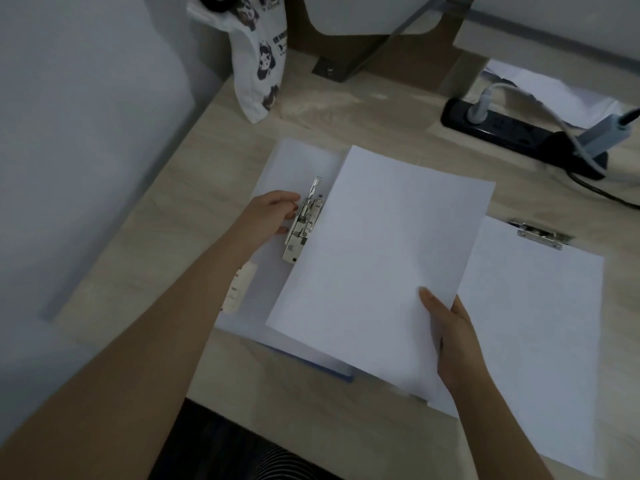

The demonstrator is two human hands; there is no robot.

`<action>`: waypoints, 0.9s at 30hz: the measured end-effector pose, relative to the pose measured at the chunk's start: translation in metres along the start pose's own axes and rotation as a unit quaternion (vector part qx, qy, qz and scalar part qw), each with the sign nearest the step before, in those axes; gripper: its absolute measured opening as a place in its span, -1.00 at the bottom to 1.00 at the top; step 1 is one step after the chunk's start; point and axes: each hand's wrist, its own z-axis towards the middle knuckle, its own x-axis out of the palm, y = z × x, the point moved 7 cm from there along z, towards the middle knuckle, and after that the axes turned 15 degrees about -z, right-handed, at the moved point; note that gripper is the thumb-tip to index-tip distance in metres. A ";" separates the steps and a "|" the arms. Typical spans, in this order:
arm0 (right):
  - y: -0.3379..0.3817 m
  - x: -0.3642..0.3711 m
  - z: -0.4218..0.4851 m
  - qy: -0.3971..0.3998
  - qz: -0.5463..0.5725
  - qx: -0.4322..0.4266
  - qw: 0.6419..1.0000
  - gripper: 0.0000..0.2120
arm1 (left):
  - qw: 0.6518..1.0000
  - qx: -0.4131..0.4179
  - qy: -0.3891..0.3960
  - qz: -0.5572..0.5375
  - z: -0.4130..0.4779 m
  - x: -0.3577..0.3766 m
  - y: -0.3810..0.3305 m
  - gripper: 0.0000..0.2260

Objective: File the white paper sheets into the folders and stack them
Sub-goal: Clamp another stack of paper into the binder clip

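Observation:
An open folder (277, 161) lies on the desk with a metal lever clip (303, 223) along its spine, the lever raised. My left hand (268, 216) holds the clip's lever with curled fingers. My right hand (450, 327) pinches the lower right edge of a white paper sheet (381, 258), thumb on top, holding it over the folder with its left edge at the clip. To the right lies a second folder (533, 341) with paper under a metal clamp (540, 233) at its top.
A printed cloth bag (258, 64) hangs at the desk's back left. A black power strip (512, 133) with plugs and cables sits at the back right. A wall runs along the left. The desk's front edge (311, 441) is near my body.

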 end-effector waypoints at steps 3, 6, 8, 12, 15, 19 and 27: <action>0.003 0.005 0.002 0.005 -0.001 -0.002 1.000 -0.67 | 1.000 0.003 0.006 0.011 0.006 0.005 -0.003 -0.72; 0.004 0.012 0.005 0.014 -0.003 -0.002 1.000 -0.68 | 0.999 0.004 0.028 0.014 0.004 0.014 -0.008 -0.80; 0.003 0.015 0.005 0.018 0.000 0.000 1.000 -0.66 | 0.999 0.006 0.038 0.010 0.002 0.019 -0.014 -0.84; -0.002 0.014 0.004 0.019 -0.015 0.007 1.000 -0.66 | 0.999 0.001 0.046 -0.005 0.002 0.016 -0.014 -0.86; -0.008 0.012 0.004 0.011 -0.013 0.023 1.000 -0.64 | 0.999 -0.006 0.043 -0.011 -0.001 0.010 -0.010 -0.84; -0.009 0.011 0.006 -0.003 -0.006 0.031 0.999 -0.63 | 0.999 -0.017 0.047 -0.015 -0.011 0.004 -0.008 -0.80; -0.002 0.012 0.012 -0.002 -0.015 0.016 1.000 -0.71 | 0.995 -0.059 0.063 0.051 -0.044 -0.016 0.018 -0.61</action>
